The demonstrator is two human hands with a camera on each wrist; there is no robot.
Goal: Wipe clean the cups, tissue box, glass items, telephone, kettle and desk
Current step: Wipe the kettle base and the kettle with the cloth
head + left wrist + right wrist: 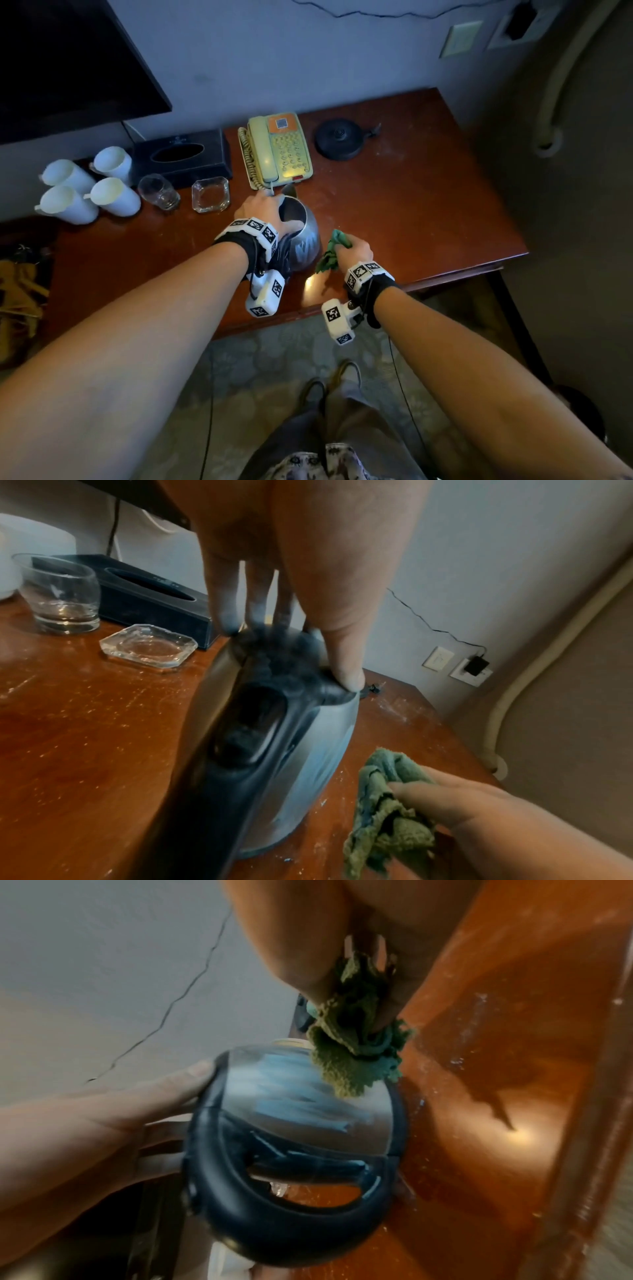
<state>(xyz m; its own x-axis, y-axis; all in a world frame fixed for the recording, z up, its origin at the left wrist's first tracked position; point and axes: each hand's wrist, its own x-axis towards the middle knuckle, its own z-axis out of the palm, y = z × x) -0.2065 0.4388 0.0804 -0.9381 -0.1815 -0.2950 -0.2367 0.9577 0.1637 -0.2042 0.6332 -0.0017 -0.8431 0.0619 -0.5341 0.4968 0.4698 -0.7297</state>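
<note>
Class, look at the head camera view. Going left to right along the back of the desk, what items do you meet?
White cups → drinking glass → black tissue box → glass ashtray → telephone → black kettle base.

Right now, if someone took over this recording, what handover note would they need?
Left hand grips the top of the steel kettle with black handle, standing on the reddish wooden desk, off its round black base. Right hand holds the crumpled green cloth beside the kettle's side. Kettle wiping is underway; I cannot tell whether the other things are wiped.
</note>
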